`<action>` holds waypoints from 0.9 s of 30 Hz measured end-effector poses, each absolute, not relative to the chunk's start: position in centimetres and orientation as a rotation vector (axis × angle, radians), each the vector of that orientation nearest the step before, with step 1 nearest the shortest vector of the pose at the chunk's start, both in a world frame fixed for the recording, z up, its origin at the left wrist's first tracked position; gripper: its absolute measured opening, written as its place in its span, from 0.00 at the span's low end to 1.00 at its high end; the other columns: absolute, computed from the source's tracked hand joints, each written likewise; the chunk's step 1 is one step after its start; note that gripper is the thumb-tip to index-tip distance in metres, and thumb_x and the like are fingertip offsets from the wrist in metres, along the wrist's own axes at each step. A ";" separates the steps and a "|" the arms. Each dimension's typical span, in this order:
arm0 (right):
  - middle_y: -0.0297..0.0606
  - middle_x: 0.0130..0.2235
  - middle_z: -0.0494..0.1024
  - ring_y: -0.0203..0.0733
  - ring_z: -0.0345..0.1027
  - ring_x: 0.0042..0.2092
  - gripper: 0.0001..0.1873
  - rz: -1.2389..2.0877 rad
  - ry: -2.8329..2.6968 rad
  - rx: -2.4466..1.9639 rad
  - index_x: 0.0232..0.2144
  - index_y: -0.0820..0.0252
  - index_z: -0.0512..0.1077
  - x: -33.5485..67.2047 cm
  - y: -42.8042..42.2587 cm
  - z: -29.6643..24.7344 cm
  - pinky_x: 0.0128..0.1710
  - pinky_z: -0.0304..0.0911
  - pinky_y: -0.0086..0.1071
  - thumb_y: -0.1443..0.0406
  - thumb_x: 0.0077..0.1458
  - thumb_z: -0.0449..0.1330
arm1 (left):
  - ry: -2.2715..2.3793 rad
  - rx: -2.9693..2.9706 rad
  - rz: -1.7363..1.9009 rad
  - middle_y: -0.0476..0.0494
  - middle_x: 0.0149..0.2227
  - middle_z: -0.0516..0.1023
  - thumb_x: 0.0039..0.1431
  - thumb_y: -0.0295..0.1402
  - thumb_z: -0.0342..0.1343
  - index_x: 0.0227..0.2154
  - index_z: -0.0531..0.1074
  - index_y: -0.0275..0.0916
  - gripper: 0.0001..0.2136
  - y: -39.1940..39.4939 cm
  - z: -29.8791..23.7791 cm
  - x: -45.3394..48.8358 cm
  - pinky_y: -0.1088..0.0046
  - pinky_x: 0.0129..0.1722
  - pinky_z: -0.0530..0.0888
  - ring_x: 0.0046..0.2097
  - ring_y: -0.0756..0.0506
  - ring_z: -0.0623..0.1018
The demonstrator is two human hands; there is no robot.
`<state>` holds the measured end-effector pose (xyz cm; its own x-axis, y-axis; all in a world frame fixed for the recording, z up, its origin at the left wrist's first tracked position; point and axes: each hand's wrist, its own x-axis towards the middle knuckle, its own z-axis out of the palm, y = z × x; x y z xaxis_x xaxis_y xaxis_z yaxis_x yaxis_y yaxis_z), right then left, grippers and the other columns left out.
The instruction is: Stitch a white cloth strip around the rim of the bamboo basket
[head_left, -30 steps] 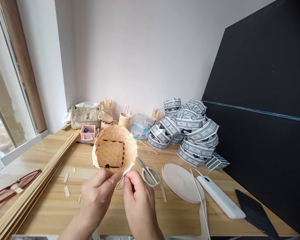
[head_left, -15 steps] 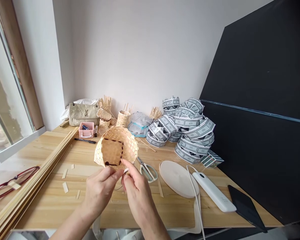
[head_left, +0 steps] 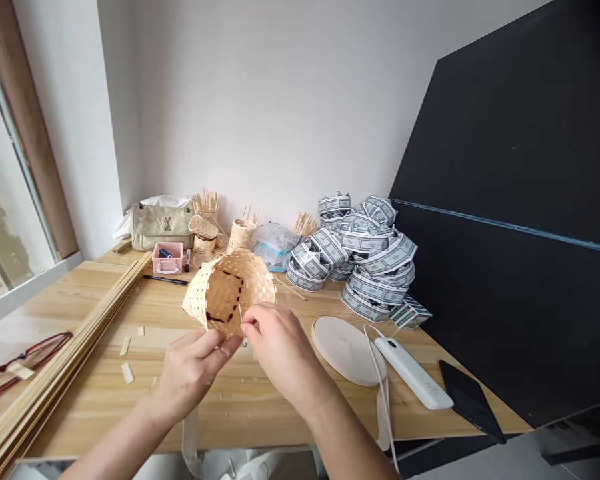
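Note:
A woven bamboo basket lies tilted with its mouth toward me, and dark stitches outline a square on its inner base. Its near rim is pinched between the thumb and fingers of my left hand. At the rim's right side, my right hand closes its thumb and index finger on a thin needle, whose slim shaft points up into the basket's mouth. My fingers cover the needle's lower part. A bit of fine thread seems to hang below the fingertips.
Long bamboo strips run along the left beside red-framed glasses. At the right lie a coil of flat pale strip, a white cabled device and a black tablet. Paper crowns and small baskets stand behind.
My right hand has moved up and over the basket's rim, now covering the scissors. The basket has turned slightly, and the whole view has shifted a little.

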<state>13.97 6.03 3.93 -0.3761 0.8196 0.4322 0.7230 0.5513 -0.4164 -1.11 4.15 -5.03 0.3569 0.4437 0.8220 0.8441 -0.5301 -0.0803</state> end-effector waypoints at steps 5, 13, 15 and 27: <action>0.28 0.18 0.66 0.31 0.60 0.20 0.15 0.295 -2.137 -1.194 0.14 0.60 0.61 13.7 5.9 3.1 0.20 0.49 0.23 0.79 0.44 0.55 | -1.053 -2.153 -1.045 0.50 0.27 0.75 0.62 0.26 0.45 0.40 0.73 0.39 0.11 3.7 -4.7 -1.4 0.77 0.25 0.64 0.26 0.52 0.72; 0.25 0.17 0.63 0.30 0.58 0.16 0.07 0.791 -1.622 -0.937 0.27 0.58 0.61 14.5 4.9 4.3 0.14 0.46 0.21 0.64 0.56 0.50 | -0.982 -2.257 -1.132 0.49 0.25 0.73 0.61 0.26 0.47 0.38 0.73 0.37 0.09 3.3 -3.8 -1.3 0.78 0.23 0.64 0.24 0.52 0.70; 0.28 0.22 0.68 0.31 0.63 0.17 0.10 1.107 -1.485 -0.796 0.30 0.57 0.58 15.1 4.7 5.0 0.11 0.42 0.20 0.57 0.55 0.53 | -1.016 -2.257 -1.231 0.49 0.24 0.73 0.60 0.25 0.48 0.37 0.73 0.37 0.09 3.4 -3.4 -1.5 0.79 0.22 0.64 0.24 0.52 0.71; 0.28 0.21 0.64 0.29 0.60 0.23 0.17 1.314 -1.428 -0.812 0.25 0.61 0.67 20.6 7.5 8.4 0.21 0.56 0.21 0.56 0.41 0.68 | -1.414 -2.901 -1.910 0.46 0.21 0.70 0.55 0.41 0.55 0.25 0.79 0.36 0.14 2.9 1.2 -1.7 0.79 0.23 0.65 0.24 0.52 0.68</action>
